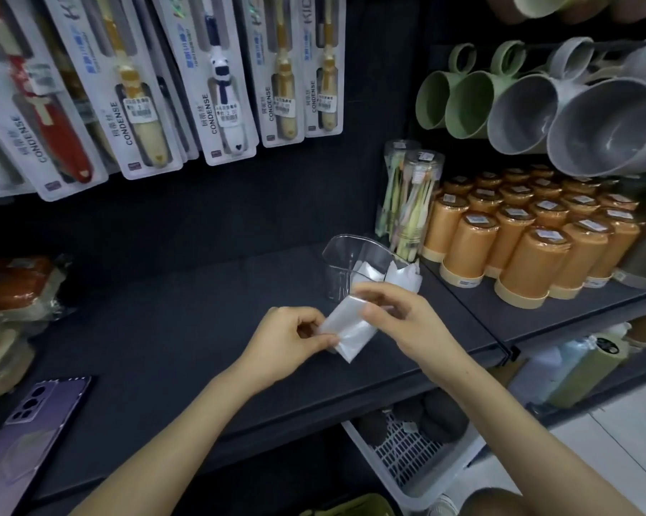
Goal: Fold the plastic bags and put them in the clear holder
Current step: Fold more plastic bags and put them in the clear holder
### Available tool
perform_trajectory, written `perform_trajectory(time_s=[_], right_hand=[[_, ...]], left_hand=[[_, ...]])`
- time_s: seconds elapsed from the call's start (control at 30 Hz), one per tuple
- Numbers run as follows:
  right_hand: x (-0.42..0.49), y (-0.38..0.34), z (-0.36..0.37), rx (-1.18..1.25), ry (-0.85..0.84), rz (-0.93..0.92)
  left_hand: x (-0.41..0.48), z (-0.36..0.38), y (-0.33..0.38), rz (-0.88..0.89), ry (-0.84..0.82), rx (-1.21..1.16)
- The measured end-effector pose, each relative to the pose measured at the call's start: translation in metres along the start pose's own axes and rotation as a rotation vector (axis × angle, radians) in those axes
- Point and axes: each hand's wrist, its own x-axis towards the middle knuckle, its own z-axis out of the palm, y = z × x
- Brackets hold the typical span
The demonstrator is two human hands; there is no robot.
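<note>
Both hands, left [290, 338] and right [399, 314], pinch a folded plastic bag [347, 327] before the clear holder [342, 268].

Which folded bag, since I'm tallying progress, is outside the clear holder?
The bag held by left hand and right hand; the other bags sit inside the clear holder.

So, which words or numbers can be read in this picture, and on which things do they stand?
"CONDENSE": printed sideways on several hanging toothbrush packs.
"KID": at the top of the rightmost toothbrush pack, cut off by the picture's edge.
Chinese print and price stickers on the packs: too blurred to read.
Lid stickers on the orange cups: too small to read.
</note>
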Motion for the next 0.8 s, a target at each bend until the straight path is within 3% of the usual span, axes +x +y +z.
perform_trajectory(time_s=[0.27,0.37,0.47,0.57,0.67,0.8], right_hand=[[0.010,0.019,-0.028,0.017,0.198,0.103],[0.030,0.016,-0.045,0.093,0.241,0.148],[0.057,0.015,-0.057,0.034,0.254,0.186],[0.082,0.016,-0.060,-0.039,0.227,0.254],[0.099,0.022,-0.061,-0.133,0.201,0.325],[0.108,0.029,-0.055,-0.283,0.220,0.362]], left_hand=[[0.035,0.011,0.006,0.011,-0.079,-0.053],[0.052,0.007,0.003,0.008,0.075,-0.096],[0.074,0.003,-0.006,-0.178,0.221,-0.171],[0.089,0.009,-0.007,-0.369,0.051,-0.416],[0.096,0.020,-0.007,-0.355,-0.030,-0.549],[0.096,0.027,-0.014,-0.352,-0.011,-0.670]])
